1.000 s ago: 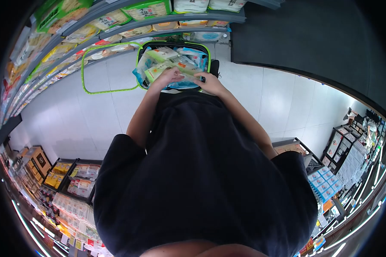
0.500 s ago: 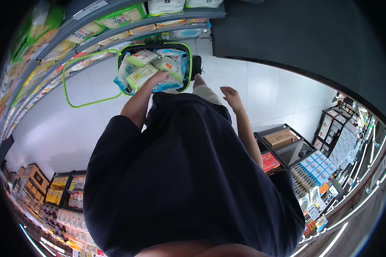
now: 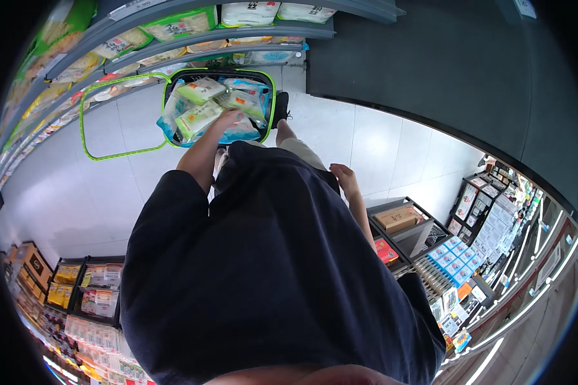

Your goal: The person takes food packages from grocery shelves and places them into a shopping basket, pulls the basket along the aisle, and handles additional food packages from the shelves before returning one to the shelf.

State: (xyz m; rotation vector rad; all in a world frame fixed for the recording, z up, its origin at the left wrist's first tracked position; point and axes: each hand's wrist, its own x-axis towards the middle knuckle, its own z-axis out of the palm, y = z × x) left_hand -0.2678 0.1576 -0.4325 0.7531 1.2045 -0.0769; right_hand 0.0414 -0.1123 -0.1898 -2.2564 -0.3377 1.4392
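Observation:
My left hand [image 3: 230, 119] is over the near side of a black shopping basket with a bright green rim [image 3: 273, 96]. Its fingers look curled together; whatever they may hold is hidden. Around and below it lie green-and-white packets [image 3: 198, 118] and blue-edged plastic packs [image 3: 241, 133] inside the basket. One green basket handle [image 3: 82, 128] is folded out to the left over the floor. Beside my right hip, my right hand [image 3: 344, 178] hangs with loosely bent fingers and nothing in it.
Shelves of bagged dry goods [image 3: 180, 24] run along the upper left. A dark panel [image 3: 417, 61] stands at the upper right. My shoe [image 3: 280, 109] is just right of the basket. Display racks [image 3: 408, 218] with boxes stand at right, others [image 3: 90, 285] at lower left.
My left hand stays over the basket, with its fingers slightly more turned to the right. My right hand has drawn in closer to my hip. The whole view has shifted a little.

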